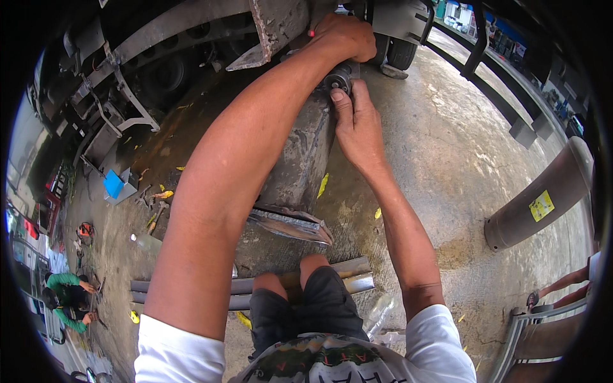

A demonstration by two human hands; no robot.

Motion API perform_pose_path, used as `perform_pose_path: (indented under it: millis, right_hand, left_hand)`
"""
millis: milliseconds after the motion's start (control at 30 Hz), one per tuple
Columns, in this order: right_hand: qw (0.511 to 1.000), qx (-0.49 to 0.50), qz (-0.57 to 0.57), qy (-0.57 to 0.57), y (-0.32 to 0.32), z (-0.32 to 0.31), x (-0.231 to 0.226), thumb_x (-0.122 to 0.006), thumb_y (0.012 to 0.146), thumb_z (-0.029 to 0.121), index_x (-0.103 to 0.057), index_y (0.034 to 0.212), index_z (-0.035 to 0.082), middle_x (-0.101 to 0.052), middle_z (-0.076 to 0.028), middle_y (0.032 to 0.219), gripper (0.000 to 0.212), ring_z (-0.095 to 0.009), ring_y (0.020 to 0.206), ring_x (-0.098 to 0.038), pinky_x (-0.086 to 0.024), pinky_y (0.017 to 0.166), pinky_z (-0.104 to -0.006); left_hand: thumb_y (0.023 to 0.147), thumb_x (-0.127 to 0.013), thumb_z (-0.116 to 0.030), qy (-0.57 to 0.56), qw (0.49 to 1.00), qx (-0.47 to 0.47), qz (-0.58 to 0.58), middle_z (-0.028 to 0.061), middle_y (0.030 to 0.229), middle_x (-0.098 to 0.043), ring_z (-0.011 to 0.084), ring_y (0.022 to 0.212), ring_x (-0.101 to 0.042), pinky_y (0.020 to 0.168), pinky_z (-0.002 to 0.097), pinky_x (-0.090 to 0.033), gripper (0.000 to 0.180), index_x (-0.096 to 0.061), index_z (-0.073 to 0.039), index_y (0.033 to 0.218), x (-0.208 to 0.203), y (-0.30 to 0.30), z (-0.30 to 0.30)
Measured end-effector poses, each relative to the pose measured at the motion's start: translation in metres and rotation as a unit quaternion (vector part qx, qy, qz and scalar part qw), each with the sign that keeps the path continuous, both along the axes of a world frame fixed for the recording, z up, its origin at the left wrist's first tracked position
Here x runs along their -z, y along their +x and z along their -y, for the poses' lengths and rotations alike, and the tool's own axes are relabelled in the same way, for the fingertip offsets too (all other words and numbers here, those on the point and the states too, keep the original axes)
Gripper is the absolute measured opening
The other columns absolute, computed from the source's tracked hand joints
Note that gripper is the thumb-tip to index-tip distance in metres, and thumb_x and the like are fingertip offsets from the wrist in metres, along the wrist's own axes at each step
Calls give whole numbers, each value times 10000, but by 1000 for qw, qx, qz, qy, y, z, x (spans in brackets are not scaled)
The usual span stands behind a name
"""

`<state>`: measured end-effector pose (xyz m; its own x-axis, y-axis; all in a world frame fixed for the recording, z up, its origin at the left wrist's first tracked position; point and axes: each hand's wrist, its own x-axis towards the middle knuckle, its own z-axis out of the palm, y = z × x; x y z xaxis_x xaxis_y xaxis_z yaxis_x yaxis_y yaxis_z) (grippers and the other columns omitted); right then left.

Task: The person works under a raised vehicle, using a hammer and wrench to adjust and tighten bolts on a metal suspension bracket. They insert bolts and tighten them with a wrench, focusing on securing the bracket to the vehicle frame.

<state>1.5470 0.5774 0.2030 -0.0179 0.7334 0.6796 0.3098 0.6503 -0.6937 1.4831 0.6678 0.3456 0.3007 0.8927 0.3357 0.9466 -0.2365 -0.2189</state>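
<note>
Both arms stretch forward to a rusty metal beam (297,159) that lies below them. At the far end my left hand (345,39) is curled closed, back of the hand up; what it grips is hidden, though a small red tip (311,33) shows beside it. Just nearer, my right hand (359,124) has its thumb and fingers closed on a dark round metal piece (337,79) at the beam's upper right edge. Above the left forearm hangs a rust-flecked metal plate (281,29).
Long metal strips (357,274) lie by my feet. A tall grey cylinder (539,195) stands at right. To the left are an open box with a blue lid (115,185), hand tools (156,214) and a crouching co-worker in green (67,297). Another person's legs (568,287) show at right.
</note>
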Motion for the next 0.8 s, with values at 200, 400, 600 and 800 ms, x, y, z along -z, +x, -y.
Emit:
perform_pose_path:
  millis: [200,400,600,800]
  right_hand:
    - [925,91,365,61,37,18,-69,-642,980,277,-623,1040,5,-700,-263,854,279,-459,895,-687,-531,762,-535]
    - [972,73,210,72,29,6,-35,-632,987,244,-587,1057,22,-696,-258,898,237,-473,918,-669,-511,761,-542]
    - [999,-26,-20,31,0,-6,5,-578,1029,219,-505,1136,37,-679,-280,925,223,-512,977,-636,-476,777,-565]
    - [896,106,427,62,40,19,-81,-639,979,311,-652,1130,69,-718,-206,877,285,-429,875,-697,-523,796,-533]
  left_hand:
    - [780,-595,-169,-25,1000,-12,5,188,1192,-729,354,1106,-707,927,557,-555,423,-759,-79,1159,0,-7,2]
    - [808,-571,-188,-6,1000,-5,9,188,1205,-723,358,1127,-698,951,508,-554,421,-753,-87,1175,1,-7,4]
    - [843,-536,-236,4,1000,-3,4,165,1226,-720,343,1146,-692,985,474,-542,427,-750,-94,1184,0,-3,6]
    - [836,-537,-238,3,1000,-17,-3,155,1219,-725,335,1141,-695,969,477,-546,432,-752,-103,1185,1,-9,5]
